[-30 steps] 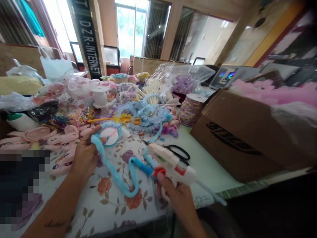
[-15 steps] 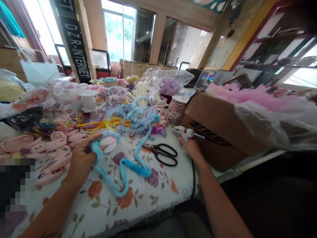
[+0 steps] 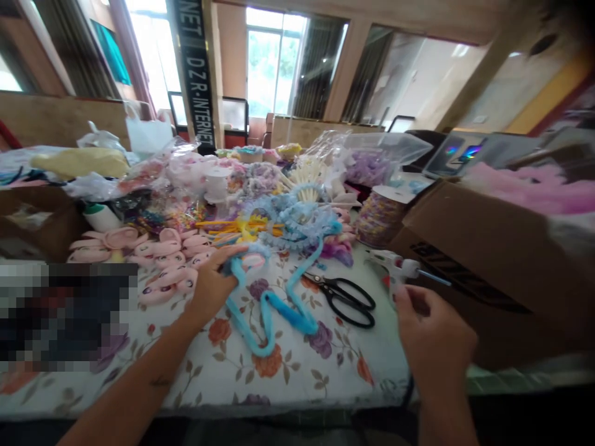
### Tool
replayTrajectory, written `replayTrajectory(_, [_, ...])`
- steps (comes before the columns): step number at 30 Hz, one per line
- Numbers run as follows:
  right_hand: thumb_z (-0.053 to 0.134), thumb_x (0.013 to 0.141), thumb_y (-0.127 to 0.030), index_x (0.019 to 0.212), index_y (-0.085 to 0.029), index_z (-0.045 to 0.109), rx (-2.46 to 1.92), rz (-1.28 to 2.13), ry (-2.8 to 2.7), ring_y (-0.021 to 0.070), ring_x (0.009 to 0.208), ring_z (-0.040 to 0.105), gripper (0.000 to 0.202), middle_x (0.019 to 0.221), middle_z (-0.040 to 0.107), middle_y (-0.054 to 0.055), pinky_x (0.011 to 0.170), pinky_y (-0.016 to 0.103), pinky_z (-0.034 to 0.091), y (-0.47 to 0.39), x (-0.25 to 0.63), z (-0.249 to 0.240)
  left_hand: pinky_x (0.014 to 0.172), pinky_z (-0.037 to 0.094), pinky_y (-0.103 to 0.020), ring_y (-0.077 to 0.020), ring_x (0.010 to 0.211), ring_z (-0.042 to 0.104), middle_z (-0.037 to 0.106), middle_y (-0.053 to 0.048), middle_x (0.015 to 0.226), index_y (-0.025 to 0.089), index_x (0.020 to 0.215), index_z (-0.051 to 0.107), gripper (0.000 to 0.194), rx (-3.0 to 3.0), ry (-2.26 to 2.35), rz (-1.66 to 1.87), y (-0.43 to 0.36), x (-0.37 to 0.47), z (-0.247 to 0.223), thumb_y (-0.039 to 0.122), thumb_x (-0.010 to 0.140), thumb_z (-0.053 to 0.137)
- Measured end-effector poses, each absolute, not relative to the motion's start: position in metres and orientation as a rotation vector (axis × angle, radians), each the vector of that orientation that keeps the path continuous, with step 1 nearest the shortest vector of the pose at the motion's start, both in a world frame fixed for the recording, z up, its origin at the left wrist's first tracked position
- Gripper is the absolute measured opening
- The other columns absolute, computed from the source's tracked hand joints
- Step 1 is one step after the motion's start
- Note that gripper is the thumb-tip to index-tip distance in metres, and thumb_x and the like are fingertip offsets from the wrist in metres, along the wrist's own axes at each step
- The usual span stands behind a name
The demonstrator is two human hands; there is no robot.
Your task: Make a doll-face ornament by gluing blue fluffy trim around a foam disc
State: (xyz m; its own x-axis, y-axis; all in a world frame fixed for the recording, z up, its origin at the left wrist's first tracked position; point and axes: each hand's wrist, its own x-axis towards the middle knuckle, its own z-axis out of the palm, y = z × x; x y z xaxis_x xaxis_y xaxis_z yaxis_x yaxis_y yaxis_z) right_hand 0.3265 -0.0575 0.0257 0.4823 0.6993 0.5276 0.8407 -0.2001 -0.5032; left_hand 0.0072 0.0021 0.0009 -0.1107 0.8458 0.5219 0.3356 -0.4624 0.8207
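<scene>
One left hand (image 3: 214, 284) pinches blue frill (image 3: 259, 251); in from the tabletop's (image 3: 383, 350) near edge, right hand (image 3: 436, 325) meets glue gun (image 3: 398, 266), grip unclear.

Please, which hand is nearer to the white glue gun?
Right. The right hand is at the glue gun; the left hand is farther left, beyond the scissors.

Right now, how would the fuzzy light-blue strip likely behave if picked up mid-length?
The fuzzy light-blue strip would probably flop, as it lies in loose zigzag bends on the flowered cloth. It is likely light, looking slim and fluffy. It might snag, since it runs from the left hand to the frilly blue pile.
</scene>
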Motion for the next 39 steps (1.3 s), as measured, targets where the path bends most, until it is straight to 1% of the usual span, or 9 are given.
replayTrajectory(3, [0.055,0.084,-0.042,0.084,-0.021,0.061,-1.474,0.343,-1.594,0.0234,0.076,0.067,0.022,0.081,0.070,0.007,0.072,0.035,0.051,-0.069,0.256,0.033,0.101,0.045,-0.036,-0.0225,0.112,0.061,0.069,-0.006,0.112,0.021,0.104,0.071,0.034,1.846,1.294,1.679,0.000,0.008,0.004,0.016,0.072,0.064])
replayTrajectory(6, [0.063,0.080,-0.038,0.095,-0.023,0.052,-1.192,0.840,-1.728,0.0215,0.091,0.065,0.025,0.098,0.067,0.006,0.082,0.036,0.051,-0.055,0.194,0.031,0.100,0.046,-0.035,-0.0216,0.111,0.060,0.068,-0.005,0.113,0.022,0.105,0.071,0.032,1.880,1.328,1.745,-0.002,0.007,0.006,0.017,0.074,0.064])
replayTrajectory(13, [0.076,0.064,-0.030,0.098,-0.024,0.039,-0.949,1.344,-1.400,0.0177,0.077,0.062,0.051,0.080,0.062,-0.003,0.064,0.029,0.048,-0.013,0.131,0.021,0.092,0.049,-0.029,-0.0190,0.104,0.062,0.066,-0.003,0.111,0.024,0.109,0.070,0.040,1.818,1.442,1.841,0.001,-0.002,0.007,0.009,0.074,0.060])
replayTrajectory(19, [0.068,0.065,-0.020,0.093,-0.024,0.040,-0.738,1.544,-1.253,0.0115,0.056,0.052,0.039,0.059,0.052,-0.010,0.056,0.023,0.040,-0.019,0.126,0.024,0.093,0.048,-0.029,-0.0190,0.106,0.061,0.065,-0.004,0.114,0.024,0.109,0.069,0.042,2.025,1.469,1.855,0.001,-0.005,0.008,0.003,0.074,0.055])
replayTrajectory(24, [0.063,0.074,-0.026,0.095,-0.023,0.049,-0.867,1.388,-1.419,0.0125,0.052,0.051,0.025,0.061,0.048,-0.009,0.054,0.026,0.042,-0.020,0.142,0.032,0.095,0.047,-0.029,-0.0193,0.107,0.061,0.065,-0.006,0.114,0.021,0.107,0.069,0.037,2.086,1.444,1.860,-0.001,-0.002,0.011,0.004,0.076,0.058])
replayTrajectory(29, [0.062,0.081,-0.035,0.089,-0.019,0.064,-1.110,0.522,-1.858,0.0203,0.073,0.062,0.018,0.082,0.068,0.004,0.067,0.030,0.043,-0.012,0.154,0.040,0.097,0.048,-0.032,-0.0199,0.108,0.062,0.066,-0.003,0.116,0.025,0.107,0.069,0.035,2.143,1.422,1.781,-0.001,-0.002,0.011,0.009,0.078,0.058])
replayTrajectory(31, [0.059,0.084,-0.035,0.092,-0.019,0.067,-1.124,0.317,-1.925,0.0235,0.079,0.065,0.019,0.088,0.071,0.008,0.071,0.032,0.044,-0.008,0.156,0.041,0.099,0.047,-0.033,-0.0203,0.110,0.061,0.066,-0.002,0.118,0.027,0.108,0.069,0.039,2.148,1.398,1.740,0.000,-0.001,0.009,0.008,0.076,0.057])
replayTrajectory(35, [0.059,0.084,-0.030,0.087,-0.020,0.069,-1.135,0.245,-1.936,0.0243,0.081,0.066,0.015,0.084,0.072,0.008,0.073,0.031,0.045,-0.003,0.159,0.041,0.100,0.047,-0.034,-0.0206,0.112,0.060,0.066,-0.005,0.115,0.025,0.107,0.069,0.037,2.131,1.329,1.689,0.001,0.001,0.007,0.007,0.076,0.058])
replayTrajectory(39, [0.064,0.079,-0.032,0.082,-0.020,0.068,-1.199,0.271,-1.894,0.0211,0.070,0.064,0.014,0.079,0.072,0.005,0.063,0.028,0.043,0.002,0.163,0.046,0.097,0.049,-0.033,-0.0199,0.107,0.062,0.066,-0.006,0.114,0.025,0.107,0.069,0.031,2.128,1.295,1.651,0.001,0.003,0.005,0.013,0.079,0.060])
